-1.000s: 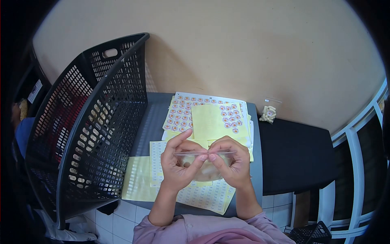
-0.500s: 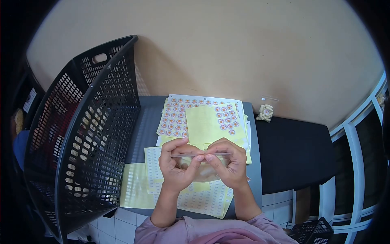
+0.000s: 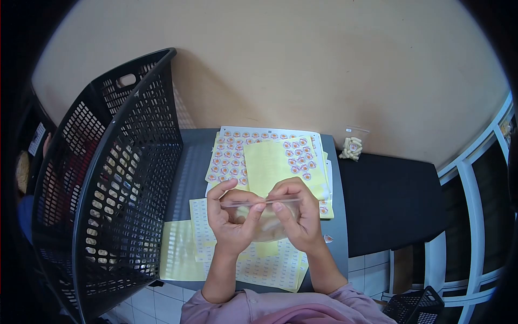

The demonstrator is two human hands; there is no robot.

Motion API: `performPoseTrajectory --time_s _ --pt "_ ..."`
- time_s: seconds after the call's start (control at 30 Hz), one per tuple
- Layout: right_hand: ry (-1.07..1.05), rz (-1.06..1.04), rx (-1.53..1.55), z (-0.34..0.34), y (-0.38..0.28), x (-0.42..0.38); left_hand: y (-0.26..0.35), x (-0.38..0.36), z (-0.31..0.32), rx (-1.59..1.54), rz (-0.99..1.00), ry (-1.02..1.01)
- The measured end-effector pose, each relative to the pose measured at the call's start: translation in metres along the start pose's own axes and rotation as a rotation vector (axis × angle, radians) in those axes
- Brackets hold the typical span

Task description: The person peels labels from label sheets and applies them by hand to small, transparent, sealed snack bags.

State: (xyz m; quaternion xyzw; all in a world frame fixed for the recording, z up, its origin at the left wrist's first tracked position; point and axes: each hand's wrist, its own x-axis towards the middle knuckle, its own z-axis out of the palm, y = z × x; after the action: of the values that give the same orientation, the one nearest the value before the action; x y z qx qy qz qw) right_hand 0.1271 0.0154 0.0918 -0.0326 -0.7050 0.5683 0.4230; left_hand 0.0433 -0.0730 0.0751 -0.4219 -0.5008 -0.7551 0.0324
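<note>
A clear zip bag (image 3: 266, 231) with pale pieces inside hangs between my hands, its top edge roughly level. My left hand (image 3: 232, 221) pinches that edge between thumb and fingers, near the middle. Close beside it, my right hand (image 3: 300, 218) pinches the same edge, the thumb tips slightly apart. Below the bag lie sheets of small printed labels (image 3: 267, 272). Beyond my hands is a white sheet of round stickers (image 3: 229, 154), partly covered by a yellow backing sheet (image 3: 267, 164) that still carries several stickers. A single sticker (image 3: 328, 238) lies right of my right hand.
A tall black slotted basket (image 3: 127, 146) with packed bags inside stands at the left. On the black surface (image 3: 391, 202) at right, a filled bag (image 3: 352, 148) leans against the wall. A small black basket (image 3: 415, 306) sits low at right. Part of another person shows at far left.
Both hands stay on the bag's top edge; the left thumb has shifted slightly left, widening the gap between the thumbs. The view has moved a little. Another person's fingers now show at far left.
</note>
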Motion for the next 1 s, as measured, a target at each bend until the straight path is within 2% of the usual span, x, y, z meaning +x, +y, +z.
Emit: performPoseTrajectory --time_s 0.17,0.5,0.57,0.7,0.77,1.0 --pt "0.004 -0.097 -0.006 -0.0015 0.0056 -0.001 0.0036 0.0006 -0.0007 0.012 -0.026 0.008" --pt "-0.001 -0.025 -0.007 -0.0019 0.0038 -0.005 0.0042 -0.0028 0.0015 0.0 -0.02 0.012" --pt "0.04 -0.017 0.086 0.0005 0.0055 -0.0039 0.0049 -0.0024 0.0018 0.002 -0.02 0.019" --pt "0.044 -0.023 0.102 0.0001 0.0076 -0.0035 0.0058 -0.0023 0.0011 0.015 -0.033 0.036" --pt "0.115 -0.039 0.114 0.0015 0.0092 -0.0042 0.0055 -0.0026 0.0006 0.026 -0.032 0.034" --pt "0.086 -0.014 0.091 -0.0047 0.0081 -0.0042 0.004 -0.0025 0.0008 0.02 -0.064 0.047"
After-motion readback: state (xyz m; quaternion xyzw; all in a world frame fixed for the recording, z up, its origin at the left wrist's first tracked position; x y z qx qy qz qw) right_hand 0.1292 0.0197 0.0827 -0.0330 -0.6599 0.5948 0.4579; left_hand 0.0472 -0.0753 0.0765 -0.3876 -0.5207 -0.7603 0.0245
